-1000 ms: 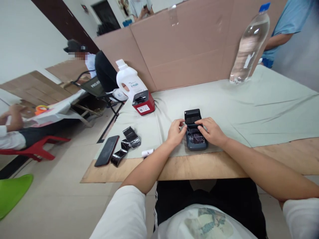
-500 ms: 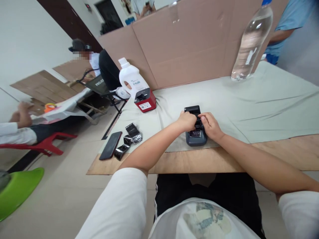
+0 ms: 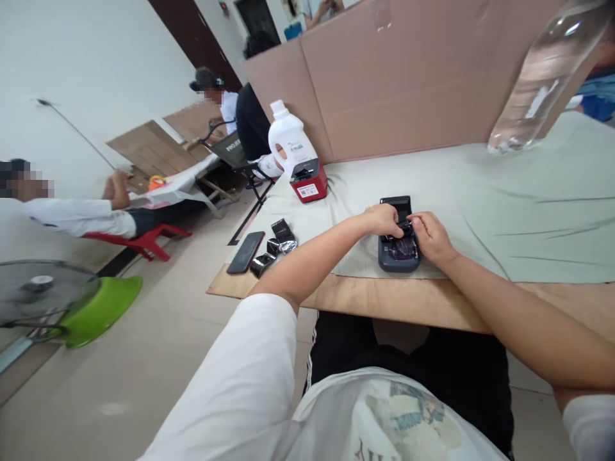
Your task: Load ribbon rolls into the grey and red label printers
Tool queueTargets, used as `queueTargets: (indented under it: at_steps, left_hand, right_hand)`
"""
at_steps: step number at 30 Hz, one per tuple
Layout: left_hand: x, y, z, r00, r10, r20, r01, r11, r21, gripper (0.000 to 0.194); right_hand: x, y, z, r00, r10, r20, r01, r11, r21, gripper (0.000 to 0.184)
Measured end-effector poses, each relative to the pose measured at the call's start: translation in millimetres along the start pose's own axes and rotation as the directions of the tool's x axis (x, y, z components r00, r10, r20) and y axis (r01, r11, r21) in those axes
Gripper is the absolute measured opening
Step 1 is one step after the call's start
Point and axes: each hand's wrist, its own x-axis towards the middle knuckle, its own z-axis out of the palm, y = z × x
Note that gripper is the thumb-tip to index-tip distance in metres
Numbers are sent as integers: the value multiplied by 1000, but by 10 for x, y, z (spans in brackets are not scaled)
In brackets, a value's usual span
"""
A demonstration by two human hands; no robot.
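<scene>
A small dark device with a raised lid point(image 3: 398, 264), perhaps a label printer, stands near the table's front edge. A shiny dark film point(image 3: 404, 248) shows on its front part. My left hand point(image 3: 385, 221) reaches over the device from the left, its fingers curled down into the opening. From the right, my right hand point(image 3: 433, 238) meets the device's edge, thumb and forefinger pinched close to my left fingertips. Both hands are closed; what lies between their fingers is too small and partly hidden to make out.
Left on the table are a phone point(image 3: 246, 252), crumpled black glossy film point(image 3: 282, 238), a red and black box point(image 3: 310, 182) and a white jug point(image 3: 291, 137). A cardboard panel point(image 3: 408, 83) stands behind, beside a tall water bottle point(image 3: 542, 83). Seated people and a fan point(image 3: 43, 288) are further left.
The camera view has swung left, so the table appears further right. Both hands stay at the device; the left fingers have shifted slightly, and more shiny film shows on its front.
</scene>
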Motion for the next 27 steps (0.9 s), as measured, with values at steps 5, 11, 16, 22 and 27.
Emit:
queueTargets:
  at_steps: [5, 11, 16, 22, 27]
  left_hand:
    - [-386, -377, -306, 997, 75, -2, -67, 873, -483, 18]
    - [-1152, -1186, -700, 975, 40, 220, 49, 922, -384, 32]
    - [-1564, -1765, -553, 919, -341, 199, 314, 936, 157, 40]
    - [-1745, -2063, -40, 905, -404, 131, 386, 911, 146, 39]
    - [-1787, -2229, 40, 879, -474, -43, 475, 879, 25, 29]
  right_hand:
    - [-2, 4, -12, 999, 2, 42, -1, 1000, -15, 49]
    - [3, -1, 14, 999, 4, 52, -2, 999, -48, 44]
    - [11, 9, 23, 998, -5, 55, 9, 997, -72, 40]
    - [11, 12, 14, 997, 27, 79, -20, 996, -89, 37]
    - [10, 40, 23, 997, 26, 71, -20, 997, -78, 37]
